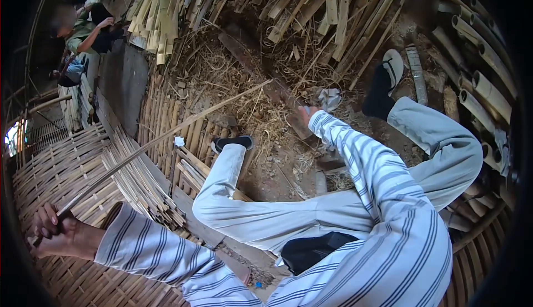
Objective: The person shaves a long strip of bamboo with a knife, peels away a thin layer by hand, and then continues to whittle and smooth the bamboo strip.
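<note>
My left hand (pixel 58 232) is closed around the near end of a long, thin bamboo strip (pixel 183 125). The strip runs up and to the right, its far end over a dark wooden plank (pixel 261 71) on the ground. Beside the lower part of that plank is my right hand (pixel 308 115), its fingers curled closed. A small greyish bit shows at those fingers, but what it belongs to is hidden. Thin bamboo shavings (pixel 222 79) lie heaped around the plank.
Split bamboo strips (pixel 161 18) are piled along the far side. Bamboo poles (pixel 483 57) stack at right. Woven bamboo matting (pixel 55 162) covers the left, near a bundle of thin strips (pixel 139 179). Another person (pixel 83 32) sits at upper left. My legs (pixel 288 218) are spread around the work area.
</note>
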Demonstrator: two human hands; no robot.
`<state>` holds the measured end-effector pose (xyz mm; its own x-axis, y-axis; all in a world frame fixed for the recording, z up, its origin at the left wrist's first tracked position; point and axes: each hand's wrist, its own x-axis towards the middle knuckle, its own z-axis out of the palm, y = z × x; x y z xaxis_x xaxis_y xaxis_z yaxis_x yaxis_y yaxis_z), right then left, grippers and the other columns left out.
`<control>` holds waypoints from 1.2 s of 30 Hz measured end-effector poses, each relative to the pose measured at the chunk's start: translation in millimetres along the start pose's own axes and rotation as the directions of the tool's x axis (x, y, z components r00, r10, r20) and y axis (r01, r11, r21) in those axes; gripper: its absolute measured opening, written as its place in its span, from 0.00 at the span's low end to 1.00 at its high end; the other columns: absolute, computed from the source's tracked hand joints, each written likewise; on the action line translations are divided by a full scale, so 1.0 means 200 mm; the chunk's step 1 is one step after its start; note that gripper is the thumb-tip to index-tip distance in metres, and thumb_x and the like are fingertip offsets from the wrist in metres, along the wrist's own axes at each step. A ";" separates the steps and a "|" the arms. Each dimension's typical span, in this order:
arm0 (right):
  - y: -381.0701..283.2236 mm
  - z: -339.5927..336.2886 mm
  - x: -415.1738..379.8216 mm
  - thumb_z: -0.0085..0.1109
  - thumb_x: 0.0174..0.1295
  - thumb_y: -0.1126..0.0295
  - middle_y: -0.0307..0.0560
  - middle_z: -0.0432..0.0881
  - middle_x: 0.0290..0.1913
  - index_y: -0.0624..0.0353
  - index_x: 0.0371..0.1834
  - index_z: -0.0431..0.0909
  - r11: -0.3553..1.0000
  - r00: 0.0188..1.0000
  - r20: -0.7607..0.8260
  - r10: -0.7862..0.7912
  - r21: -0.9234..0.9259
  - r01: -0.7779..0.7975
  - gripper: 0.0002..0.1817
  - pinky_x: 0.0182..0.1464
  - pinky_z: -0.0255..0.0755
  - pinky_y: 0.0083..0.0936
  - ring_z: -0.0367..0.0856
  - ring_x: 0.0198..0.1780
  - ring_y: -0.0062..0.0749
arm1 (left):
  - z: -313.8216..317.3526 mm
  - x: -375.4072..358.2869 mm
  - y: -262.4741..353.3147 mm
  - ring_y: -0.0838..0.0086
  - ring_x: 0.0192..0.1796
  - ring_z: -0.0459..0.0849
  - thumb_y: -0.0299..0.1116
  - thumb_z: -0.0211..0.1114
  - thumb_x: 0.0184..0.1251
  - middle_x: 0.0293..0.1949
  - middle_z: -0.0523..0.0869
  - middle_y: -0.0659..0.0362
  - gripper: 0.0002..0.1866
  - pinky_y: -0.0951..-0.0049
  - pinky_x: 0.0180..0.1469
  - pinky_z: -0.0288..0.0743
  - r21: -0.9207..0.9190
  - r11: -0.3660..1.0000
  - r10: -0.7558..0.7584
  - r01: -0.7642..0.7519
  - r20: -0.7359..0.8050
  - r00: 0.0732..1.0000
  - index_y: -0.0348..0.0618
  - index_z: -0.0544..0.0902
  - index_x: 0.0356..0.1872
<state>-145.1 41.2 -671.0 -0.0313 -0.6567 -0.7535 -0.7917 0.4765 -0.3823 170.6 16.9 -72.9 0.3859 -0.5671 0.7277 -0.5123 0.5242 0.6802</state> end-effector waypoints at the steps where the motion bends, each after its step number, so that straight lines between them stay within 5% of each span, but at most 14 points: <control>1: -0.04 -0.11 -0.08 0.31 0.62 0.36 0.65 0.75 0.52 0.65 0.52 0.74 0.999 0.998 0.037 -0.045 0.013 0.045 0.40 0.57 0.67 0.41 0.74 0.52 0.58 | -0.03 -0.02 -0.01 0.76 0.22 0.64 0.49 0.35 0.70 0.19 0.64 0.58 0.22 0.82 0.21 0.63 -0.023 1.000 0.012 -0.010 0.080 0.997 0.43 0.61 0.23; 3: -0.07 -0.20 -0.15 0.30 0.62 0.35 0.65 0.74 0.53 0.65 0.52 0.74 0.991 0.987 0.101 -0.125 0.066 0.119 0.41 0.58 0.66 0.41 0.73 0.53 0.59 | 0.01 -0.03 -0.01 0.76 0.22 0.69 0.52 0.33 0.70 0.21 0.71 0.54 0.26 0.82 0.25 0.69 0.179 0.984 0.034 -0.007 -0.149 0.988 0.40 0.65 0.24; 6: 0.03 -0.08 -0.13 0.34 0.60 0.35 0.66 0.74 0.52 0.65 0.53 0.73 0.990 0.989 0.037 -0.140 0.039 0.139 0.41 0.57 0.67 0.42 0.73 0.53 0.60 | -0.02 -0.01 -0.02 0.77 0.23 0.72 0.52 0.34 0.70 0.22 0.74 0.54 0.26 0.83 0.24 0.69 0.136 0.990 -0.006 0.022 -0.119 0.993 0.39 0.67 0.24; 11: 0.13 -0.03 -0.05 0.35 0.58 0.32 0.66 0.75 0.52 0.66 0.53 0.73 0.998 0.999 -0.014 -0.043 0.053 0.044 0.44 0.58 0.65 0.40 0.73 0.54 0.58 | -0.09 0.02 -0.02 0.81 0.19 0.70 0.43 0.47 0.63 0.18 0.74 0.58 0.18 0.84 0.17 0.63 -0.310 0.948 -0.026 0.075 0.159 0.987 0.43 0.66 0.17; 15: 0.14 -0.09 0.02 0.34 0.55 0.28 0.65 0.76 0.52 0.66 0.54 0.73 0.983 0.989 0.094 0.110 0.134 -0.122 0.48 0.59 0.64 0.40 0.73 0.55 0.57 | -0.07 -0.03 0.03 0.87 0.05 0.57 0.35 0.54 0.52 0.04 0.61 0.71 0.12 0.90 0.11 0.58 -0.675 0.698 -0.058 0.239 0.279 0.959 0.51 0.65 0.12; 16: 0.17 -0.06 0.10 0.34 0.54 0.27 0.65 0.76 0.52 0.66 0.54 0.73 0.980 0.983 0.129 0.127 0.136 -0.145 0.49 0.59 0.64 0.41 0.73 0.55 0.56 | -0.11 -0.01 0.01 0.90 0.03 0.59 0.32 0.57 0.50 0.03 0.65 0.72 0.14 0.90 0.07 0.60 -0.765 0.544 -0.008 0.344 0.405 0.914 0.52 0.64 0.11; 18: 0.14 -0.11 0.09 0.37 0.51 0.26 0.65 0.77 0.50 0.66 0.52 0.75 0.965 0.967 0.189 0.170 0.166 -0.202 0.50 0.59 0.64 0.41 0.72 0.57 0.53 | -0.10 -0.07 0.05 0.90 0.03 0.59 0.31 0.58 0.50 0.03 0.66 0.71 0.15 0.90 0.05 0.58 -0.782 0.524 -0.004 0.337 0.394 0.919 0.52 0.64 0.10; 23: 0.10 -0.32 -0.23 0.48 0.49 0.31 0.60 0.80 0.36 0.66 0.38 0.79 0.985 0.999 -0.036 0.010 0.170 -0.004 0.41 0.45 0.70 0.42 0.78 0.40 0.50 | -0.14 -0.19 0.12 0.89 0.03 0.60 0.41 0.60 0.51 0.02 0.62 0.72 0.17 0.95 0.13 0.64 -0.791 0.526 0.011 0.314 0.375 0.927 0.54 0.64 0.10; 24: 0.10 -0.35 -0.29 0.50 0.49 0.32 0.59 0.81 0.33 0.66 0.36 0.79 0.986 0.997 -0.080 -0.022 0.161 0.035 0.39 0.42 0.71 0.42 0.79 0.37 0.49 | -0.17 -0.17 0.11 0.87 0.06 0.63 0.44 0.60 0.51 0.05 0.63 0.71 0.16 0.91 0.20 0.66 -0.748 0.507 0.096 0.429 0.544 0.834 0.54 0.65 0.13; 26: 0.13 -0.41 -0.39 0.58 0.48 0.38 0.49 0.78 0.20 0.63 0.26 0.78 0.974 0.990 -0.118 -0.081 0.200 0.103 0.32 0.28 0.71 0.36 0.79 0.24 0.41 | -0.17 -0.17 0.13 0.84 0.11 0.63 0.41 0.61 0.48 0.08 0.64 0.70 0.13 0.83 0.23 0.63 -0.735 0.574 0.100 0.361 0.500 0.860 0.53 0.66 0.16; 28: 0.16 -0.47 -0.51 0.60 0.48 0.41 0.47 0.74 0.16 0.61 0.21 0.75 0.914 0.986 -0.134 -0.100 0.379 0.144 0.29 0.23 0.69 0.34 0.75 0.19 0.37 | -0.21 -0.14 0.10 0.79 0.18 0.62 0.42 0.63 0.45 0.15 0.64 0.66 0.14 0.74 0.30 0.56 -0.721 0.570 0.120 0.393 0.547 0.829 0.51 0.66 0.21; 30: 0.13 -0.56 -0.71 0.61 0.47 0.41 0.52 0.79 0.22 0.68 0.35 0.78 0.881 0.996 -0.091 -0.013 0.470 0.055 0.34 0.28 0.74 0.33 0.78 0.23 0.42 | -0.14 -0.17 0.14 0.77 0.20 0.60 0.44 0.61 0.45 0.16 0.63 0.64 0.15 0.73 0.31 0.56 -0.697 0.639 -0.011 0.327 0.416 0.909 0.49 0.65 0.21; 34: 0.08 -0.65 -1.01 0.65 0.52 0.54 0.39 0.67 0.13 0.59 0.22 0.71 0.476 0.999 0.016 -0.033 0.879 0.002 0.19 0.14 0.64 0.26 0.66 0.11 0.27 | -0.10 -0.15 0.14 0.74 0.22 0.60 0.48 0.57 0.46 0.17 0.61 0.61 0.17 0.71 0.31 0.56 -0.643 0.710 -0.101 0.286 0.309 0.946 0.48 0.63 0.20; 36: 0.05 -0.66 -1.06 0.64 0.53 0.55 0.39 0.66 0.12 0.59 0.23 0.71 0.464 0.999 -0.023 -0.023 0.885 0.031 0.18 0.12 0.60 0.27 0.65 0.10 0.26 | -0.08 -0.14 0.15 0.73 0.23 0.61 0.50 0.56 0.47 0.17 0.62 0.62 0.18 0.71 0.31 0.57 -0.645 0.702 -0.115 0.301 0.315 0.942 0.49 0.63 0.19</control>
<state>-226.7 107.4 -443.5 -0.0272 -0.6809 -0.7319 0.1714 0.7181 -0.6745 156.6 57.5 -71.8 0.1811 -0.7948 0.5793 0.2511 0.6069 0.7541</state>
